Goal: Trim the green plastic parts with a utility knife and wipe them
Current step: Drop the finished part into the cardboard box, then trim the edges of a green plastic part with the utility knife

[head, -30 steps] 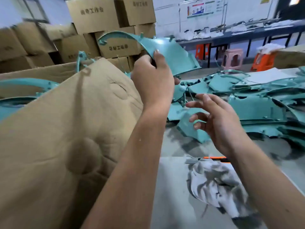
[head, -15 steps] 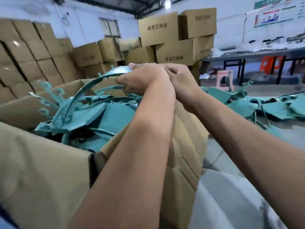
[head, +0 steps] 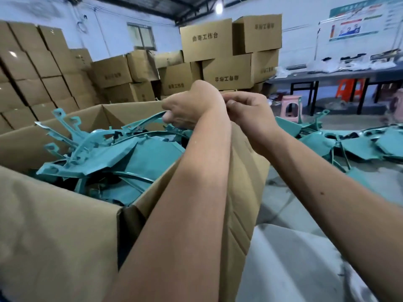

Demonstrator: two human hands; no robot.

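Stacked cartons (head: 113,73) fill the warehouse behind; left of the grip an open box (head: 65,225) holds green parts (head: 104,158); left hand (head: 192,107) pinches one curved part (head: 146,122), right hand (head: 250,112) curled alongside, its hold unclear

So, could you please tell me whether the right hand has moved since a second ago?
Yes. The right hand has gone from above the green parts on the table leftward to the open cardboard box, beside the left hand.

Teal plastic parts (head: 122,158) (jumbled) in carton (head: 65,225)
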